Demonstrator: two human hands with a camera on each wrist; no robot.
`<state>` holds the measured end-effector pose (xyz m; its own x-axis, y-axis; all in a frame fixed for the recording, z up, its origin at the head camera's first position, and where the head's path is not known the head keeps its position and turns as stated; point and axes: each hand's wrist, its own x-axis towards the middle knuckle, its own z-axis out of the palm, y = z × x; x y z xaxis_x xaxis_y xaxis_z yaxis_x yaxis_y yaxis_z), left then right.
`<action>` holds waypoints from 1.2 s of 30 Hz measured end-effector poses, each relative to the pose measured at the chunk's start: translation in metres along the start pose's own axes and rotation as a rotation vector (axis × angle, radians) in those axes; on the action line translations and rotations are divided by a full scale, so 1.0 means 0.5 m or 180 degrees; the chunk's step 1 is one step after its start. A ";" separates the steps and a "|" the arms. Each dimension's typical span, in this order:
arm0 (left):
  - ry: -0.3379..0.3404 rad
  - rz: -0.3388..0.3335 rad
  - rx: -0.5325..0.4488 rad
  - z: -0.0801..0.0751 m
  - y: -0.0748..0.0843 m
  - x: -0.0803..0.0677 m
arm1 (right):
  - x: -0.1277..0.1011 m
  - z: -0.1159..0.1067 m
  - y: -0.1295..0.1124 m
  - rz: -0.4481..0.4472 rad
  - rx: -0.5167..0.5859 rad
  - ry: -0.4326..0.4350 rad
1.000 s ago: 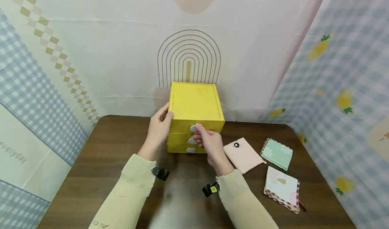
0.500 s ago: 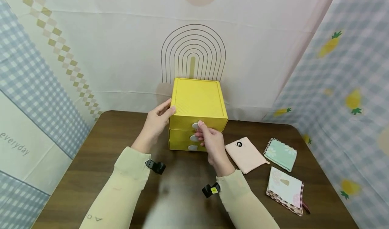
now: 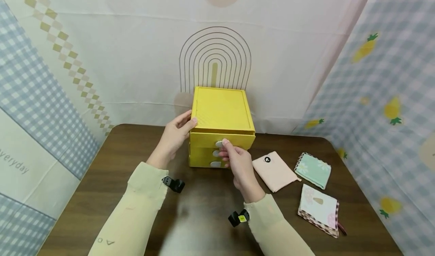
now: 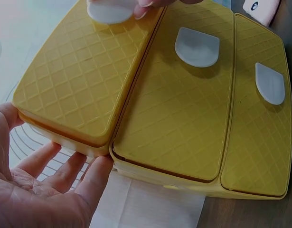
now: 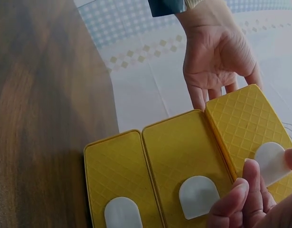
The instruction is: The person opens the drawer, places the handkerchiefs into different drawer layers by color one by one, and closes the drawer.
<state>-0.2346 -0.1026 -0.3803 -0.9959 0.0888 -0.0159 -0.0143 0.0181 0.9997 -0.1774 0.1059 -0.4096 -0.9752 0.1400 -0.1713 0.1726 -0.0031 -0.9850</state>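
A small yellow drawer cabinet (image 3: 222, 108) with three stacked drawers stands at the back of the table. Its top drawer (image 3: 204, 139) is pulled out slightly, leaving a narrow dark gap beneath the lid. My right hand (image 3: 239, 165) pinches that drawer's white tab handle (image 5: 270, 162) between thumb and fingers. At the cabinet's left side, my left hand (image 3: 173, 137) rests with its thumb by the top front corner and fairly straight fingers along the side wall. The middle drawer (image 4: 179, 109) and bottom drawer (image 4: 257, 128) are closed, each with a white tab.
Right of the cabinet lie a folded pink cloth (image 3: 274, 172), a folded green cloth (image 3: 313, 170) and a folded white cloth (image 3: 317, 208) with checked edging. Behind the brown wooden table (image 3: 112, 173) hangs a printed white curtain (image 3: 136, 59).
The top drawer, closed before, has slid a little toward me as my right hand draws its handle. The left hand stays at the cabinet's side. The head view has shifted slightly.
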 end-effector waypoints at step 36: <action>-0.0045 0.0142 0.0273 -0.005 -0.005 0.001 | -0.148 -0.012 0.048 0.0128 0.0557 -0.0045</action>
<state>-0.2352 -0.1053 -0.3826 -0.9940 0.1056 0.0278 0.0383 0.0988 0.9944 -0.1005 0.1012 -0.4203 -0.9701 0.1222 -0.2098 0.1861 -0.1808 -0.9658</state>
